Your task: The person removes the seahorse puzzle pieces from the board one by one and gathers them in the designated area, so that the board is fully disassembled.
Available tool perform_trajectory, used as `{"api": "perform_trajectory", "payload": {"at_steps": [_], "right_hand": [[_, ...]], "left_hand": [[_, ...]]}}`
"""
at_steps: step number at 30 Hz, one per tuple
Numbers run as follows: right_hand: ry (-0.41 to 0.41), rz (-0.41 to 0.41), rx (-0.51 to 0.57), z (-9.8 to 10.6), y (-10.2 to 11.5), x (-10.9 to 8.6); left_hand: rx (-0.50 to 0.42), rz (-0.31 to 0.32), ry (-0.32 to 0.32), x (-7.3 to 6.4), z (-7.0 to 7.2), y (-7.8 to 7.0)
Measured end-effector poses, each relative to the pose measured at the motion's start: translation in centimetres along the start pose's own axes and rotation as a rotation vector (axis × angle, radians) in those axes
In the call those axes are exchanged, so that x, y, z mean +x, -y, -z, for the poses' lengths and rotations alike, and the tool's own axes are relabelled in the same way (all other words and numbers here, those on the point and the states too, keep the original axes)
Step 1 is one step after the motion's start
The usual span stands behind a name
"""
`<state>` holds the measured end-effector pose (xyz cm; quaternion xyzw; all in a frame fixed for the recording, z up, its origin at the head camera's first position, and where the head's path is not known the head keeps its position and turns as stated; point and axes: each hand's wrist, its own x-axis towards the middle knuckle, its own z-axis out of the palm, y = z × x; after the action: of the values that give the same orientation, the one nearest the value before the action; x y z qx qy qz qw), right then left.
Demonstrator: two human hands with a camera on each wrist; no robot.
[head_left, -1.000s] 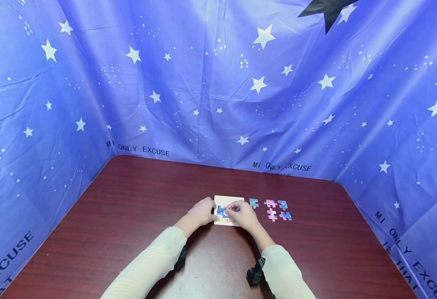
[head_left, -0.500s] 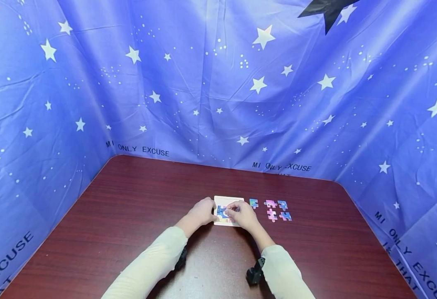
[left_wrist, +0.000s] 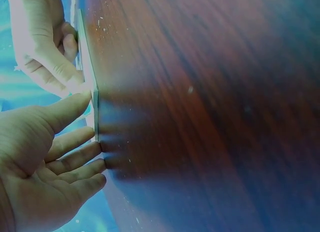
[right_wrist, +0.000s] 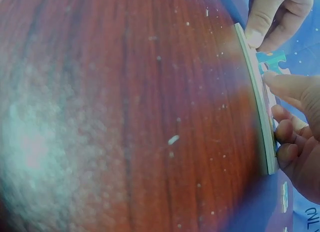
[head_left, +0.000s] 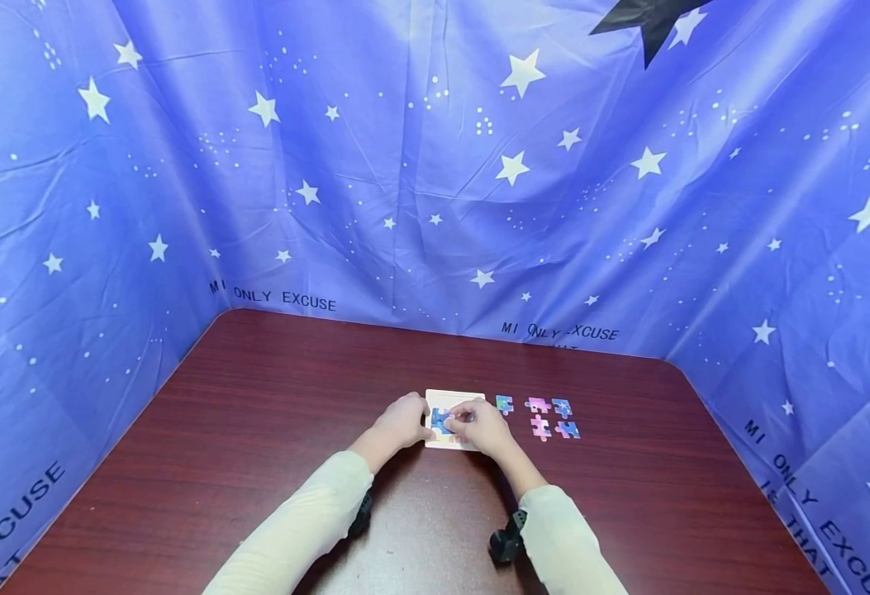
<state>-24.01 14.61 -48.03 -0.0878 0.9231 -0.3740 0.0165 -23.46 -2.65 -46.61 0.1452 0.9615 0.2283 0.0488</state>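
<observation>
A pale, square puzzle tray (head_left: 454,396) lies on the table in the head view, with blue and yellowish puzzle pieces showing inside it. My left hand (head_left: 402,420) holds the tray by its left side; in the left wrist view the thumb (left_wrist: 72,111) meets the rim while the fingertips rest beside it. Over the tray's right half, my right hand (head_left: 485,426) pinches a blue puzzle piece (head_left: 442,420) between thumb and index finger. That piece (right_wrist: 274,60) stands tilted above the rim in the right wrist view. The right hand hides much of the tray's inside.
Just right of the tray lies a blue-green puzzle piece (head_left: 505,404). Farther right are pink pieces (head_left: 541,427) and blue pieces (head_left: 568,430), spread flat on the dark red wooden table (head_left: 316,364). A blue star-printed curtain (head_left: 405,165) encloses the table's back and sides.
Both hands stay at the tray. The right fingertips and the blue puzzle piece have shifted only slightly within it; the loose pieces have not moved.
</observation>
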Motion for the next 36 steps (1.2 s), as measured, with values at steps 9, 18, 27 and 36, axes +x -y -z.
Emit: {"api": "perform_trajectory", "payload": {"at_steps": [9,18,27,36], "right_hand": [[0.015,0.015,-0.079,-0.02,0.32,-0.14],[0.002,0.025,-0.116,-0.06,0.41,-0.10],[-0.010,0.038,-0.120,-0.14,0.57,-0.09],[0.027,-0.029,0.097,-0.23,0.13,-0.01]], "left_hand": [[0.010,0.005,-0.002,-0.09,0.21,-0.09],[0.010,-0.002,-0.001,-0.12,0.17,0.00],[0.014,-0.013,-0.006,-0.05,0.24,0.01],[0.011,-0.014,-0.009,-0.06,0.14,-0.02]]}}
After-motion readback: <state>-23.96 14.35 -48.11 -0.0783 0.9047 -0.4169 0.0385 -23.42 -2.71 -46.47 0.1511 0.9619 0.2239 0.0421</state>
